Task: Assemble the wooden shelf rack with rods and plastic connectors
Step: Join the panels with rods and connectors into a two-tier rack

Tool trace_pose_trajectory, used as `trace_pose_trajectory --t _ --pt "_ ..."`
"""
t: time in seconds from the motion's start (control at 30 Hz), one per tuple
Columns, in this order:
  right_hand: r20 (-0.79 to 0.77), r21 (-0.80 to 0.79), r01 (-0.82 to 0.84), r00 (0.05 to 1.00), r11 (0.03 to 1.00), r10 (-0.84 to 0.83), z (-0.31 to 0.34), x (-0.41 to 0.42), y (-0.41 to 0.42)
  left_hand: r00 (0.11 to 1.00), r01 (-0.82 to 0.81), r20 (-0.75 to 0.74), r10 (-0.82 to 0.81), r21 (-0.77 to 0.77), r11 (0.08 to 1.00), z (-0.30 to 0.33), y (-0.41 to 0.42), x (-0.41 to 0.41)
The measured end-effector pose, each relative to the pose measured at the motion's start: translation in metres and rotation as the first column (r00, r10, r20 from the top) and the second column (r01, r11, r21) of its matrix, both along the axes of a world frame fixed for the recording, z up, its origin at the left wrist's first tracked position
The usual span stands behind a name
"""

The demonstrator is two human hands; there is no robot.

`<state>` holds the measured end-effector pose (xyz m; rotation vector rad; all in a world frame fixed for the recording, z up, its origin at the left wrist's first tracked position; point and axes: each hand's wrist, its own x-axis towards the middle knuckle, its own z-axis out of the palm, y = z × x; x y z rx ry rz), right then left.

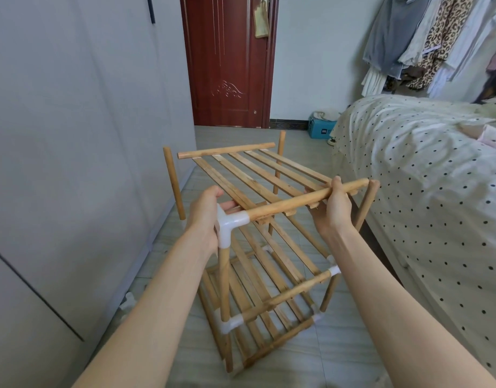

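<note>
Head view, item one: wooden shelf rack (265,289) standing on the tiled floor (339,354) at centre, bed (423,169) at 3 o'clock. Our left hand (206,217) grasps the white plastic connector (230,221) at 9 o'clock of the top slatted shelf (258,175). Our right hand (332,207) clenches that shelf's front rod (291,203).

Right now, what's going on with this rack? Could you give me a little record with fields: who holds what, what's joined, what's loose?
Left hand: grips the white corner connector on the near left post
Right hand: holds the near rod of the top shelf panel
Joined: near rod's left end sits in the connector
Loose: near rod's right end and far rod bare, no connectors
Bare post tops: far left, far right, near right
Lower tiers: assembled with connectors
Beside the rack: dotted bed
</note>
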<state>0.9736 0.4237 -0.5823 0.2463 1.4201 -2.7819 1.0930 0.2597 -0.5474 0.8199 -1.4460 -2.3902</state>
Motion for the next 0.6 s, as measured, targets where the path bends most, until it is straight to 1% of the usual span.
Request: trace_pose_trajectory --t 0.13,0.27,0.33,0.4,0.47,0.5,0.53,0.57,0.6 --pt "0.007 0.107 -0.030 1.000 0.994 0.030 -0.010 0.005 0.006 0.999 0.009 0.051 -0.004 -0.108 0.994 -0.006 -0.012 0.001" --pt "0.018 0.280 -0.087 0.996 0.956 0.085 -0.018 0.017 0.010 0.998 0.054 0.053 -0.045 -0.190 0.980 -0.012 -0.023 0.011" --pt "-0.009 0.373 -0.121 0.991 0.920 0.134 -0.019 0.024 0.011 0.993 0.112 0.067 -0.098 -0.270 0.956 -0.015 -0.025 0.017" --pt "-0.047 0.480 -0.134 0.983 0.867 0.177 -0.020 0.031 0.010 0.982 0.185 0.105 -0.156 -0.396 0.899 -0.020 -0.027 0.024" --pt "-0.065 0.561 -0.151 0.972 0.814 0.225 -0.025 0.038 0.010 0.955 0.294 0.198 -0.221 -0.535 0.792 -0.029 -0.029 0.035" --pt "-0.064 0.609 -0.169 0.963 0.775 0.261 -0.030 0.042 0.009 0.922 0.384 0.285 -0.261 -0.601 0.701 -0.035 -0.030 0.040" --pt "-0.057 0.668 -0.193 0.950 0.719 0.308 -0.037 0.046 0.007 0.862 0.507 0.406 -0.305 -0.658 0.556 -0.041 -0.031 0.045" --pt "-0.043 0.730 -0.220 0.930 0.647 0.365 -0.046 0.051 0.005 0.766 0.642 0.544 -0.342 -0.665 0.382 -0.048 -0.030 0.050" --pt "-0.023 0.789 -0.245 0.904 0.563 0.426 -0.056 0.055 0.002 0.652 0.755 0.665 -0.365 -0.615 0.227 -0.054 -0.027 0.055"
